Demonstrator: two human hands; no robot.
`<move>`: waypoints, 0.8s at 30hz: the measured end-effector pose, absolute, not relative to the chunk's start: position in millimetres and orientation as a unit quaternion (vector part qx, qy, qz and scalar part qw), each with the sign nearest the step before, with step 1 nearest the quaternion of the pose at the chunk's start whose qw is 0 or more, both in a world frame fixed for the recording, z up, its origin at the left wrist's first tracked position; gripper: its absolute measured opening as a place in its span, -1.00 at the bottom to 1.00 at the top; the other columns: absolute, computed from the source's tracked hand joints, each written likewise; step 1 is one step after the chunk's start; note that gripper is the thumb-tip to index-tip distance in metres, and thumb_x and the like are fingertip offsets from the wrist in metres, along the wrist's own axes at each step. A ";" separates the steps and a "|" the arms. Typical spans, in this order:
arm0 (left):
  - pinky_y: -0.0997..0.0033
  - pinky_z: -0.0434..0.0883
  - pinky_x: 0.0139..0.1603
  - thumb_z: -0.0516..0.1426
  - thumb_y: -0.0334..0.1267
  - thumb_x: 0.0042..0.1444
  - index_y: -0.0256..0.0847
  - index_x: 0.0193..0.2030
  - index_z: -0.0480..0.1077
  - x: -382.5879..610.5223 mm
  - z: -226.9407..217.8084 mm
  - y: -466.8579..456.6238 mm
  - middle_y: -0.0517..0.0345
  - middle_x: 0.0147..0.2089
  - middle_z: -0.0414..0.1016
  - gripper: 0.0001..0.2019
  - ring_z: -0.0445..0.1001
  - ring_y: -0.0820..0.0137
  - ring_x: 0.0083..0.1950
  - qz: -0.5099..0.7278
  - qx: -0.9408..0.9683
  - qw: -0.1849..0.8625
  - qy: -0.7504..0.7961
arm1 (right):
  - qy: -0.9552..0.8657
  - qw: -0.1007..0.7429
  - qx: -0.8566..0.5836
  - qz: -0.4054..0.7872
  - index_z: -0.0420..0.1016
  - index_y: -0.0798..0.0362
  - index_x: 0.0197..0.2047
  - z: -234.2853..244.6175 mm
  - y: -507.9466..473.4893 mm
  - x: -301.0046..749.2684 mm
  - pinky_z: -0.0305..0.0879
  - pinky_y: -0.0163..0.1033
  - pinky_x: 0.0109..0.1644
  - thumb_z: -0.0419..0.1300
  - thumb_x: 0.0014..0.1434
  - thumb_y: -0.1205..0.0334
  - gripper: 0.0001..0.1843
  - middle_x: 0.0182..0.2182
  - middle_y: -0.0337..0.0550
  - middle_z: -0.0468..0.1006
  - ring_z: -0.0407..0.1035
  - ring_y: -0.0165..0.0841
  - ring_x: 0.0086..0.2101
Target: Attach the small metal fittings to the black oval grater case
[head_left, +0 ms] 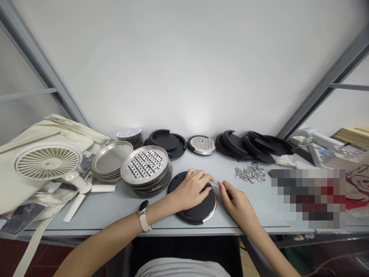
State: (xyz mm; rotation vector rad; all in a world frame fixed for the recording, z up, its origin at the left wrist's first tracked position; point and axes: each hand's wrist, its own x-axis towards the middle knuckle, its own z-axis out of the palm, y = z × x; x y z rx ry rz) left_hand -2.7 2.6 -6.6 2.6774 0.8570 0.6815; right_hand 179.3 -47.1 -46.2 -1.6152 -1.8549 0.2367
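My left hand (192, 189) lies flat on a black round lid (198, 209) with a metal disc under it, fingers curled at its right edge. A watch (143, 215) sits on that wrist. My right hand (238, 202) pinches a small metal ring (215, 185) at the lid's edge, fingers closed round it. A heap of loose metal rings (250, 173) lies just behind the right hand.
A stack of perforated steel discs (145, 167) and a stack of plain steel discs (111, 161) stand left. Black lids (245, 145) line the wall. A white fan (47, 163) and cream bag (17, 154) fill the left; boxes (337, 154) the right.
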 end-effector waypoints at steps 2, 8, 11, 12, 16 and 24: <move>0.19 0.24 0.12 0.08 -0.34 0.19 -0.19 -0.03 0.26 -1.6 -9.7 4.2 0.13 -0.16 0.41 -0.79 0.39 0.30 -0.06 0.256 0.905 0.162 0.299 | -0.700 0.333 -0.625 0.089 0.01 -0.06 -0.48 -46.0 -45.5 177.5 0.04 -0.36 -0.54 -0.13 0.34 0.07 -0.66 -0.67 -0.39 0.17 0.09 -0.41 -0.66; 0.42 0.42 -0.10 0.16 -0.38 0.06 -0.21 -0.15 0.28 0.4 -14.8 5.6 0.14 -0.14 0.34 -0.79 0.44 0.44 -0.22 0.289 0.873 0.267 0.290 | -0.743 0.296 -0.583 0.141 0.13 -0.05 -0.44 -42.5 -41.8 172.6 0.09 -0.34 -0.51 -0.15 0.35 0.13 -0.69 -0.63 -0.30 0.32 0.25 -0.36 -0.61; 0.35 0.42 -0.05 0.12 -0.37 0.12 -0.20 -0.13 0.30 -0.4 -12.4 3.1 0.11 -0.09 0.36 -0.83 0.45 0.40 -0.17 0.281 0.882 0.253 0.280 | -0.750 0.294 -0.574 0.149 0.24 -0.02 -0.42 -40.6 -43.1 174.2 0.13 -0.33 -0.47 -0.14 0.36 0.14 -0.66 -0.59 -0.24 0.41 0.30 -0.35 -0.58; 0.32 0.41 -0.01 0.11 -0.38 0.13 -0.20 -0.11 0.31 -0.6 -11.5 2.4 0.10 -0.09 0.38 -0.83 0.45 0.37 -0.13 0.277 0.889 0.242 0.274 | -0.751 0.296 -0.571 0.149 0.28 -0.01 -0.42 -40.2 -43.8 175.2 0.14 -0.32 -0.47 -0.14 0.36 0.14 -0.66 -0.57 -0.22 0.44 0.32 -0.34 -0.56; 0.23 0.37 0.07 0.10 -0.39 0.15 -0.20 -0.01 0.30 -0.4 -10.0 2.4 0.05 -0.04 0.46 -0.74 0.44 0.28 0.01 0.275 0.901 0.210 0.261 | -0.757 0.302 -0.559 0.154 0.34 0.01 -0.41 -40.4 -45.6 178.9 0.17 -0.31 -0.45 -0.11 0.36 0.15 -0.65 -0.55 -0.18 0.48 0.34 -0.33 -0.54; 0.27 0.29 0.13 0.06 -0.38 0.21 -0.22 0.01 0.28 -0.6 -10.0 3.0 0.05 -0.02 0.48 -0.77 0.43 0.30 0.05 0.254 0.917 0.182 0.246 | -0.758 0.288 -0.565 0.154 0.30 0.01 -0.40 -45.0 -46.3 181.5 0.16 -0.31 -0.44 -0.11 0.34 0.15 -0.68 -0.57 -0.23 0.40 0.31 -0.33 -0.54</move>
